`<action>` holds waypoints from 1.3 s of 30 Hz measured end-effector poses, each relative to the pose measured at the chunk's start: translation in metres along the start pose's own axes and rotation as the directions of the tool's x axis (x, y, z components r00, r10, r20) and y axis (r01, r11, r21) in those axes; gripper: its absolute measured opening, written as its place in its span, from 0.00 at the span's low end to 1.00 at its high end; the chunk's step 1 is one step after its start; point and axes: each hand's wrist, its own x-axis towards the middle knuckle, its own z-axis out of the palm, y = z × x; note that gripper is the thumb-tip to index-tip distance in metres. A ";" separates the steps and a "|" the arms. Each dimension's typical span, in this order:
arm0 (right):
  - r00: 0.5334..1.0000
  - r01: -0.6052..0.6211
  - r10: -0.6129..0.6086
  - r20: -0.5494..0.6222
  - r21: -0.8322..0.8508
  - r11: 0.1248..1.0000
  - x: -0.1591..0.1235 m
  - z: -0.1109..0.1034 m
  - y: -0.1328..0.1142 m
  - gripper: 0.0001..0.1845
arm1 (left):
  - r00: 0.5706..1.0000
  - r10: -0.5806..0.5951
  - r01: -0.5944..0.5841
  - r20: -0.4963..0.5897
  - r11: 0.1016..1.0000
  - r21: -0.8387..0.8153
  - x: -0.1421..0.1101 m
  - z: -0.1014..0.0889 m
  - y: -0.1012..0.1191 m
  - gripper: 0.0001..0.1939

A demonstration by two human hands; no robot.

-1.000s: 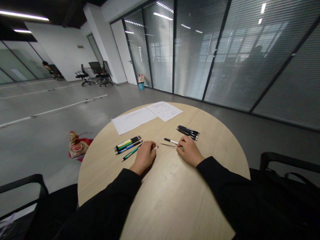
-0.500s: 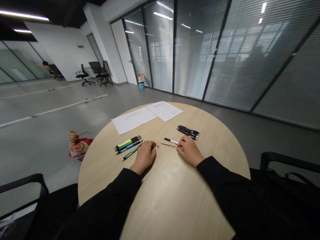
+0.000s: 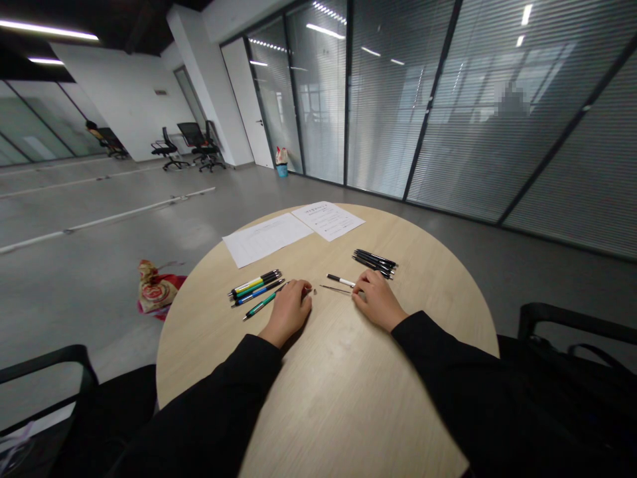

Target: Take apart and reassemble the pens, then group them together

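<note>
My left hand [image 3: 289, 306] rests on the round table [image 3: 318, 398] with its fingers curled down; what lies under them is hidden. A green pen [image 3: 259, 307] runs up beside that hand's knuckles. Just right of its fingertips lies a tiny metal piece [image 3: 314, 291], too small to name. My right hand [image 3: 377, 299] is closed in a pinch at the right end of a thin pen refill [image 3: 335, 289]. Above the refill lies a white tube with a black end [image 3: 341, 281], its right end meeting the right fingers.
Several coloured pens [image 3: 255, 284] lie left of my left hand. Several black pens [image 3: 375, 261] are grouped beyond my right hand. Two printed sheets [image 3: 269, 239] lie at the table's far side. Chairs [image 3: 577, 318] flank the table, and a bag [image 3: 158, 289] sits on the floor.
</note>
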 end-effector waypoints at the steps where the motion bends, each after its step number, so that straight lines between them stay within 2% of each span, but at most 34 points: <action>1: 1.000 0.000 0.000 0.000 0.002 1.000 0.000 0.000 0.000 0.04 | 1.000 -0.001 0.001 -0.003 1.000 -0.002 0.000 0.000 0.000 0.10; 11: 1.000 0.014 -0.014 -0.003 0.024 1.000 0.000 0.000 -0.001 0.03 | 0.998 -0.022 0.019 -0.055 0.999 -0.047 0.001 0.005 -0.008 0.18; 16: 0.998 -0.001 0.003 -0.058 0.043 0.999 0.001 -0.001 0.000 0.04 | 0.996 -0.013 0.010 -0.093 0.999 -0.034 0.003 0.004 -0.013 0.24; 20: 0.993 -0.036 0.040 -0.108 0.043 0.998 0.002 -0.003 0.003 0.05 | 0.993 -0.010 0.008 -0.120 1.000 -0.015 0.004 0.003 -0.015 0.29; 26: 0.981 -0.124 0.119 -0.151 -0.020 0.992 0.002 -0.003 0.007 0.08 | 0.996 0.000 0.001 -0.086 1.000 0.014 0.004 0.004 -0.014 0.28; 31: 0.987 -0.140 0.138 -0.084 -0.015 0.990 0.001 -0.002 0.007 0.09 | 0.999 0.024 -0.021 -0.046 0.998 0.061 0.002 0.003 -0.010 0.21; 34: 0.987 -0.154 0.153 -0.048 -0.027 0.988 0.001 -0.002 0.006 0.10 | 0.998 0.058 -0.055 -0.039 0.996 0.075 -0.001 0.001 -0.004 0.21; 39: 0.985 -0.171 0.172 0.010 -0.083 0.982 0.000 -0.001 0.005 0.10 | 0.979 0.202 -0.201 0.003 0.974 0.103 -0.004 -0.002 0.009 0.22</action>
